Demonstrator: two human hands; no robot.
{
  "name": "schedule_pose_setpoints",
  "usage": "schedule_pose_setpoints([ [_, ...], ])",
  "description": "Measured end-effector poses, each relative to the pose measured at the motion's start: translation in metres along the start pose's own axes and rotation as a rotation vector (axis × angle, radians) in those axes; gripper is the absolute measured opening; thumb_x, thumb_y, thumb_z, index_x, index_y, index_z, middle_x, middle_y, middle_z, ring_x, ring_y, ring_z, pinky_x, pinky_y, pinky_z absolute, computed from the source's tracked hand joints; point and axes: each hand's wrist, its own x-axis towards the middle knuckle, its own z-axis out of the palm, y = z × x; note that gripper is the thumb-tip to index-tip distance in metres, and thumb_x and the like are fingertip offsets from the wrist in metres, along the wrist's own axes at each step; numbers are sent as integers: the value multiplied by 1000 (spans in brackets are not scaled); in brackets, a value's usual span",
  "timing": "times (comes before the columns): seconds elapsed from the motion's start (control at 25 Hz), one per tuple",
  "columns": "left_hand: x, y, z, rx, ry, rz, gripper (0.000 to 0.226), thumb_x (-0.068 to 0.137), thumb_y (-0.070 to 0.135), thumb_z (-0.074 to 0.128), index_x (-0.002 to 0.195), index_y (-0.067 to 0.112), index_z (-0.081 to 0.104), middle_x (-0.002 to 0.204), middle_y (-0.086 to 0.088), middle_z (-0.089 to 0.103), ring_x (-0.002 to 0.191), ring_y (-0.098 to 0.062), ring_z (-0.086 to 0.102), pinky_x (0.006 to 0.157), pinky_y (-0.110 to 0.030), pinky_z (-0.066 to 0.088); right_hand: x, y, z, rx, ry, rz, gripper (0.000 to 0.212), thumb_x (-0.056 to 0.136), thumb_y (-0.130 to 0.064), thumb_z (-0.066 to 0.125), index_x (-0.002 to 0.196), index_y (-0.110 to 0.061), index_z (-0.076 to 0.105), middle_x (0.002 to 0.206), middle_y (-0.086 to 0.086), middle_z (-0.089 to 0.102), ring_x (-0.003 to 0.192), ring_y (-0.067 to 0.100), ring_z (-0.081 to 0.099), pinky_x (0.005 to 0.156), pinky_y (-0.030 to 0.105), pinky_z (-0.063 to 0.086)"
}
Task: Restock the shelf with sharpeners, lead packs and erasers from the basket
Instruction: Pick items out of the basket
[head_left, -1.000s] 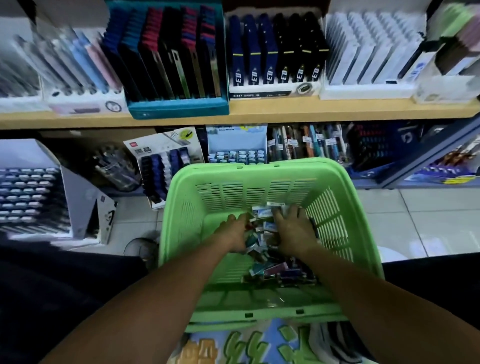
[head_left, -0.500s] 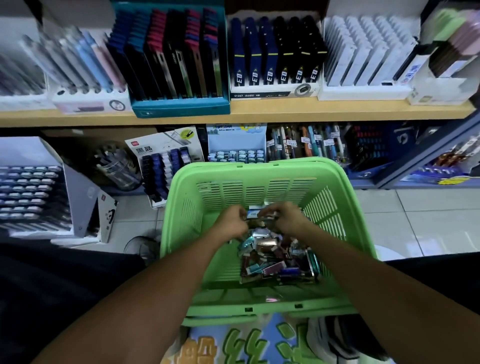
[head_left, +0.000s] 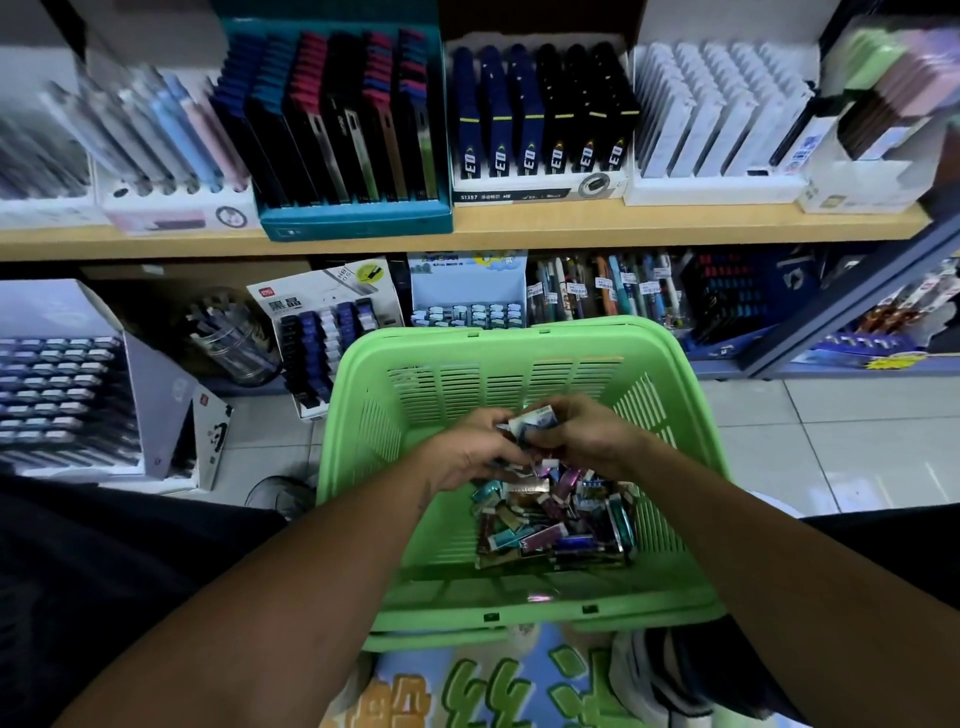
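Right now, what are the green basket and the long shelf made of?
The green basket looks like moulded plastic: smooth, slightly glossy, with slotted walls. The shelf looks like wood or a wood-look board: tan, matte, flat-edged. The blurred picture leaves that one open.

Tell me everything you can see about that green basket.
The green basket looks like moulded plastic, rectangular, with a broad smooth rim and walls pierced by rows of narrow slots. It sits upright in front of the shelves, close to the person. A heap of small packs in blue, purple and silver wrappers lies on its floor. Both hands are inside it above the heap: the left hand and right hand together hold a few small packs.
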Motion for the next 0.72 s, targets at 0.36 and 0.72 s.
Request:
schedule_pose_setpoints([
  [0.36, 3, -2, 18, -178, -10, -65, 26, 87, -7, 66, 112, -4, 61, 110, -25, 70, 107, -39, 68, 92, -49, 56, 3, -9, 6, 161, -8, 59, 21, 101, -12, 54, 108, 4, 64, 109, 26, 68, 102, 40, 67, 95, 56, 53],
  [0.72, 16, -21, 33, 1157, 129, -26, 15, 93, 12, 61, 102, 1, 63, 95, -14, 62, 81, -25, 58, 72, -33, 50, -18, 13, -1, -1436, 72, 264, 35, 94, -14, 60, 128, -8, 58, 127, 13, 63, 113, 28, 63, 94, 39, 54],
])
